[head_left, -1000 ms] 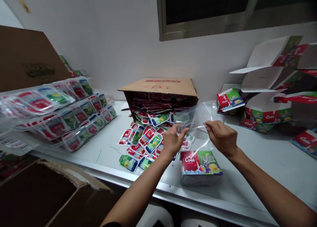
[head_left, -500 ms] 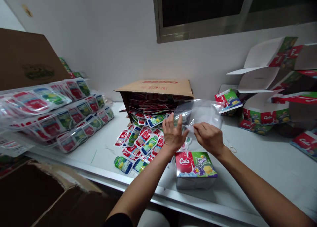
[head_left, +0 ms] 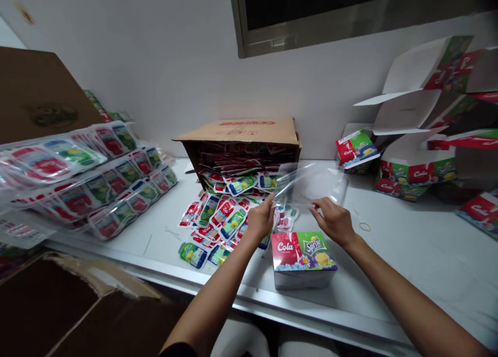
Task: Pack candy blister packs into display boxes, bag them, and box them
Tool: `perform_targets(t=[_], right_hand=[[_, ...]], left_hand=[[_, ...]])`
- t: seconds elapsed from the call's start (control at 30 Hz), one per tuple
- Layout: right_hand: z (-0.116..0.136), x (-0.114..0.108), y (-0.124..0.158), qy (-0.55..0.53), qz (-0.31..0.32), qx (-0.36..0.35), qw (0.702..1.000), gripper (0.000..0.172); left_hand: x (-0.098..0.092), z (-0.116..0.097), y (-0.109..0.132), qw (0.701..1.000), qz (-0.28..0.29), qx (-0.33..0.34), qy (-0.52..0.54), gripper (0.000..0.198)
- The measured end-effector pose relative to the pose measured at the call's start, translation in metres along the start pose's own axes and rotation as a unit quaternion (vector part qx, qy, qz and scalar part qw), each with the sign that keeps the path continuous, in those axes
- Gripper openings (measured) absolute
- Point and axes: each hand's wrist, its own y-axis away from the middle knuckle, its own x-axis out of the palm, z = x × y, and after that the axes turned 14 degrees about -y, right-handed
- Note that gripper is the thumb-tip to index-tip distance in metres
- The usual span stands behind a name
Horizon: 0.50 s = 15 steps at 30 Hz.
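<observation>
A clear plastic bag (head_left: 321, 183) is stretched out between my hands just above the table. My left hand (head_left: 260, 220) has its fingers closed on the bag's left edge. Closed at the bag's near right edge, my right hand (head_left: 333, 221) pinches the film between thumb and fingers. Below them stands a closed Cola and Sprite printed box (head_left: 304, 252), its printed top facing up and its front side pale. Flat bottle-shaped sachets (head_left: 229, 217) in red and green lie in a loose pile left of the box, partly behind my left hand.
A carton (head_left: 241, 131) lies on its side, spilling sachets. Bagged sachet rows (head_left: 97, 191) are stacked at left, before a brown cardboard flap (head_left: 35, 95). Open printed boxes (head_left: 416, 165) pile up at right. A rubber band (head_left: 364, 226) lies on the white table (head_left: 420, 258).
My left hand has gone from spread fingers to closed on the bag's left edge, slightly lower. My right hand has shifted a little right and down. The view has tilted slightly.
</observation>
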Motion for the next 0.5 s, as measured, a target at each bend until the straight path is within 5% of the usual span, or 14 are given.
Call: perform_targets(t=[0.2,0.33,0.5], right_hand=[[0.024,-0.04,0.038,-0.165,0.004,-0.015,0.986,0.008],[0.037,-0.064,0.058,-0.17,0.027,-0.086,0.981,0.024],[0.048,-0.084,0.076,-0.132,0.041,-0.147,0.979,0.037]], left_hand=[[-0.034,-0.005,0.047,0.982,0.028,0.004,0.189,0.038],[-0.048,-0.009,0.078,0.979,0.025,0.03,0.202,0.038],[-0.05,-0.008,0.103,0.972,-0.022,0.143,0.185,0.044]])
